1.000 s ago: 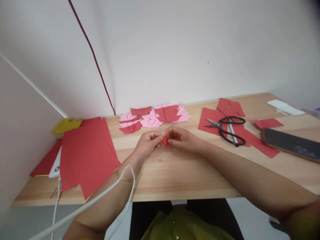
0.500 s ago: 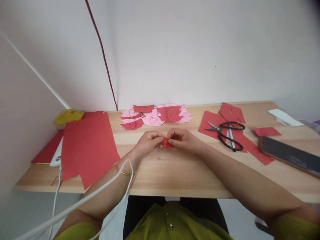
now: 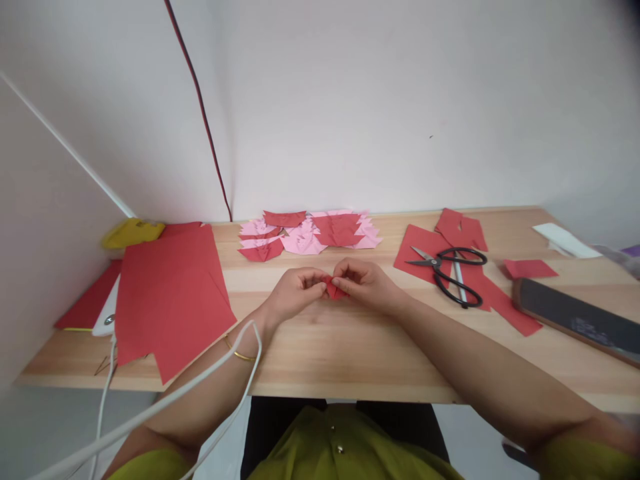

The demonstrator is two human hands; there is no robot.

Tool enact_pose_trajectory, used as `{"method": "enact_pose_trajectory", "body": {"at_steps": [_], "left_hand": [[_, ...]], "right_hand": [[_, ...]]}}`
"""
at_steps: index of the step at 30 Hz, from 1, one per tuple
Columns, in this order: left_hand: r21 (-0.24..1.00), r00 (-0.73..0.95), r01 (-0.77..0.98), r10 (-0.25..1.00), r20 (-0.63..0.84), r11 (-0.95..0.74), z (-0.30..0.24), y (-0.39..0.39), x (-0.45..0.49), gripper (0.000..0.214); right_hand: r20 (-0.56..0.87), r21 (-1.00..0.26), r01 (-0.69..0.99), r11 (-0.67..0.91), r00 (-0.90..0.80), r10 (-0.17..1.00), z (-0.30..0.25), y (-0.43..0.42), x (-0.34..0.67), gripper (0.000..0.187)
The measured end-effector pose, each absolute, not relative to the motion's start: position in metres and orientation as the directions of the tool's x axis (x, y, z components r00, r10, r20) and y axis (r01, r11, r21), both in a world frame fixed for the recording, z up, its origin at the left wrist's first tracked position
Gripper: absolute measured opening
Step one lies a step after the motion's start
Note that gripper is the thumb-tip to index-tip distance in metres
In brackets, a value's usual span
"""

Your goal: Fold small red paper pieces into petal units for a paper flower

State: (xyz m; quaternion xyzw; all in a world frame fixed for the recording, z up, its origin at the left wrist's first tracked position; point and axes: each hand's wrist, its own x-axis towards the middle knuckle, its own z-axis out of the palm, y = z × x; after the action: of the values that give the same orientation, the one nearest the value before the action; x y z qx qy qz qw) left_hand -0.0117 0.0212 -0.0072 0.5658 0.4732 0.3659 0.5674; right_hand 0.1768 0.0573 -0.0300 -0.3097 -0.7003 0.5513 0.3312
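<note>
A small folded piece of red paper (image 3: 334,289) is pinched between both hands, a little above or on the wooden table. My left hand (image 3: 299,292) grips its left side with thumb and fingertips. On the other side, my right hand (image 3: 367,285) is closed on it, thumb laid along the folds. The fingers cover much of the paper, so its full shape is hidden. Behind the hands lie rows of folded pink and red paper pieces (image 3: 304,240) with pointed corners.
Large red paper sheets (image 3: 170,293) lie at the left, beside a yellow object (image 3: 133,233). Black-handled scissors (image 3: 445,267) rest on red paper scraps (image 3: 515,312) at the right, near a long dark block (image 3: 575,317). A white cable (image 3: 165,400) crosses over my left forearm.
My left thumb and fingers have shifted slightly on the folded red paper, which both hands still hold. The whole view has moved a little.
</note>
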Motion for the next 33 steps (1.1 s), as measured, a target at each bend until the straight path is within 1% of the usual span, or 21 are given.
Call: {"method": "enact_pose_trajectory", "body": {"at_steps": [5,10,12,15,17,19,24,33], "left_hand": [[0.979,0.220,0.204,0.973,-0.063,0.017,-0.008,0.018,-0.005,0.020],[0.975,0.158,0.221,0.987,-0.021,-0.015,-0.015,0.017,-0.003,0.018],[0.976,0.139,0.219,0.990,-0.018,-0.013,-0.017,0.018,-0.004,0.018],[0.983,0.110,0.186,0.994,-0.026,0.005,-0.019,0.019,-0.005,0.017],[0.987,0.085,0.158,0.996,-0.025,0.012,-0.019,0.020,-0.006,0.018],[0.988,0.066,0.152,0.998,-0.010,0.000,-0.018,0.021,-0.006,0.018],[0.967,0.084,0.246,0.995,0.047,-0.066,-0.016,0.020,-0.007,0.017],[0.933,0.105,0.339,0.990,0.090,-0.120,-0.009,0.019,-0.007,0.014]], "right_hand": [[0.130,-0.963,0.132,0.236,-0.540,0.831,-0.030,0.056,0.175,0.020],[0.180,-0.933,0.177,0.312,-0.521,0.834,-0.027,0.055,0.174,0.021],[0.206,-0.927,0.167,0.335,-0.521,0.829,-0.027,0.055,0.174,0.020],[0.238,-0.938,0.095,0.332,-0.519,0.821,-0.028,0.056,0.174,0.018],[0.235,-0.947,0.069,0.314,-0.520,0.821,-0.028,0.058,0.175,0.019],[0.221,-0.948,0.077,0.308,-0.534,0.816,-0.028,0.059,0.176,0.019],[0.203,-0.948,0.087,0.305,-0.574,0.794,-0.027,0.060,0.177,0.019],[0.217,-0.931,0.126,0.343,-0.564,0.797,-0.027,0.059,0.179,0.018]]}}
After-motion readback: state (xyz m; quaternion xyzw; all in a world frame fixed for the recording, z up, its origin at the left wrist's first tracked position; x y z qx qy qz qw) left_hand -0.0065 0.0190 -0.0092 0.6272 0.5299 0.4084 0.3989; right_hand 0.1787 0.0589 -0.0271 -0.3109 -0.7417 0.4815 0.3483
